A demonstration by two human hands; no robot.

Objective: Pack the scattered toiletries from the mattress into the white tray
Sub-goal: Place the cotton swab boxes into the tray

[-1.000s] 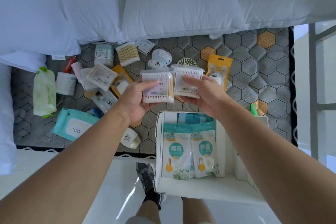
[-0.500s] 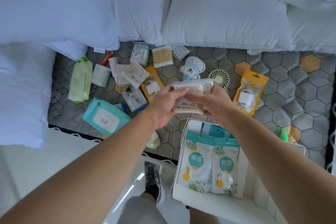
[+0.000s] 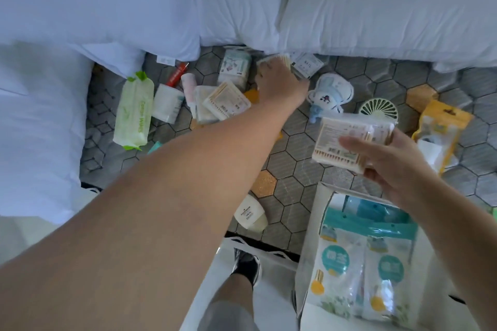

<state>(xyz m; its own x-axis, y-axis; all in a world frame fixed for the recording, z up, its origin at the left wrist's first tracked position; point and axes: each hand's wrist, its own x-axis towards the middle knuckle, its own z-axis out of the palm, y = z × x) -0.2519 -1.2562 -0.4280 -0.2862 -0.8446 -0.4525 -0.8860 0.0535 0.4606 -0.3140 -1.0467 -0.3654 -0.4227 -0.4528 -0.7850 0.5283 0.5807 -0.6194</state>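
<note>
My right hand (image 3: 387, 166) grips a stack of clear cotton swab boxes (image 3: 347, 137) just above the far end of the white tray (image 3: 309, 234). Two teal-topped swab pouches (image 3: 360, 274) lie side by side in the tray. My left hand (image 3: 281, 83) is stretched far out to a swab pack (image 3: 275, 58) lying against the pillows, with its fingers over the pack; whether they grip it is hidden. Loose on the mattress (image 3: 293, 166) lie another swab box (image 3: 227, 101), a green wipes pack (image 3: 133, 110), a white jar (image 3: 166, 102) and a white bottle (image 3: 251, 213).
White pillows (image 3: 376, 8) line the back and left of the mattress. A small green fan (image 3: 378, 110), a yellow pouch (image 3: 441, 131), a blue-and-white plush item (image 3: 329, 94) and a nail sachet (image 3: 306, 63) lie on the right half. My shoe (image 3: 246, 263) stands on the floor below.
My hands had a swab box each, then brought them together. Now the right hand alone holds both, stacked, and the left has reached forward to the pack by the pillows.
</note>
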